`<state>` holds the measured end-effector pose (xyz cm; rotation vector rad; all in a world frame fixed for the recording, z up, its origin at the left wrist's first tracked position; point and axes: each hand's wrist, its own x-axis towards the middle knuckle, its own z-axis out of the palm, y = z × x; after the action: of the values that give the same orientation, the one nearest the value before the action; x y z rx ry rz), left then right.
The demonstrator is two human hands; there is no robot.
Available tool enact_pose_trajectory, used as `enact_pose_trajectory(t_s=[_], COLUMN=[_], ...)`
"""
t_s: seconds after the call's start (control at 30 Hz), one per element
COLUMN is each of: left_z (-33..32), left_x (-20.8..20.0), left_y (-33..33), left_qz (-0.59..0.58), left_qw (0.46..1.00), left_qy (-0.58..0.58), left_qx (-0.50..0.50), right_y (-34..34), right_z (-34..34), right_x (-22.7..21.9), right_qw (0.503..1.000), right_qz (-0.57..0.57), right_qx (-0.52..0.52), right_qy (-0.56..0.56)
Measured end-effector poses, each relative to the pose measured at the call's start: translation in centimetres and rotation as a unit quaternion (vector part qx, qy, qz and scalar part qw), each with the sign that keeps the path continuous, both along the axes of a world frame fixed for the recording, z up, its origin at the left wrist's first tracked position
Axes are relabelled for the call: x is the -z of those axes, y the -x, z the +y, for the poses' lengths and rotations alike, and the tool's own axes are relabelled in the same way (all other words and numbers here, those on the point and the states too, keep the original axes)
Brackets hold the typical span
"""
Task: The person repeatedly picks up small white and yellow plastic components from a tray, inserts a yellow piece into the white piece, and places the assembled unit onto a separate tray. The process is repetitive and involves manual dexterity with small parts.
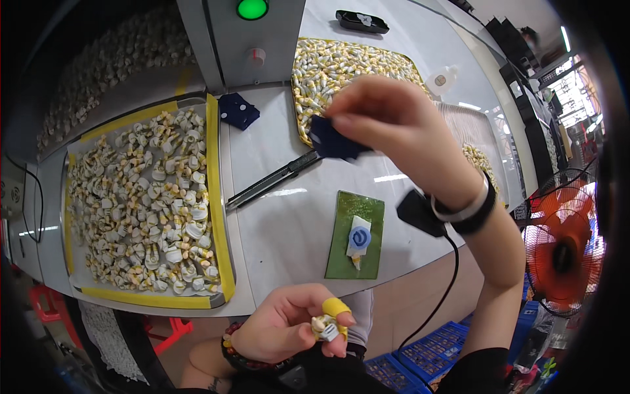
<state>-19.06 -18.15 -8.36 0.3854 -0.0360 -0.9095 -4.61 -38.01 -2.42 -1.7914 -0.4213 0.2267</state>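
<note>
Low at the front, my left hand (282, 328) pinches a small white and yellow moulded figurine piece (326, 328) between thumb and fingers; a yellow finger cover wraps one fingertip. My right hand (387, 115) is raised over the table, its fingers closed on a dark blue, cloth-like piece with pale spots (335, 139). Below it, a black cutter-like tool (275, 178) lies slantwise. A green mat (338, 259) near the table's front edge carries a white slip with a blue round blob (359, 237) and a small yellow-tipped part.
Left stands a yellow-taped tray (224, 262) heaped with similar pieces; behind my right hand is a tray of yellow-white parts (348, 59). Another dark blue piece (238, 111) lies beside a grey machine (243, 46) with a green light. A cable hangs near my right wrist; an orange fan (563, 253) stands right.
</note>
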Motion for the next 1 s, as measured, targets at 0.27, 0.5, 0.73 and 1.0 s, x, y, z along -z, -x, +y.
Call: enact_pose_trajectory(t_s=[0.27,0.5,0.73,1.0], left_z=[1.1,1.5,1.4,0.6], left_x=[1.9,2.3,1.4,2.1], left_y=[0.4,0.0,-0.4,-0.4], left_qz=[-0.034,-0.01,-0.01,-0.014], left_qw=[0.998,0.998,0.997,0.997], left_qy=[0.059,0.064,-0.039,0.012], left_qx=[-0.014,-0.008,-0.061,-0.075], right_y=[-4.3,-1.2,2.7,6.2], right_z=[0.8,-4.2,-13.5,-19.3], right_x=[1.3,-1.4,-1.5,0.5], right_qw=[0.975,0.913,0.816,0.838], right_qz=[-0.074,-0.201,-0.158,-0.041], right_qx=[-0.004,0.092,0.179,0.186], right_qy=[0.212,0.343,0.527,0.512])
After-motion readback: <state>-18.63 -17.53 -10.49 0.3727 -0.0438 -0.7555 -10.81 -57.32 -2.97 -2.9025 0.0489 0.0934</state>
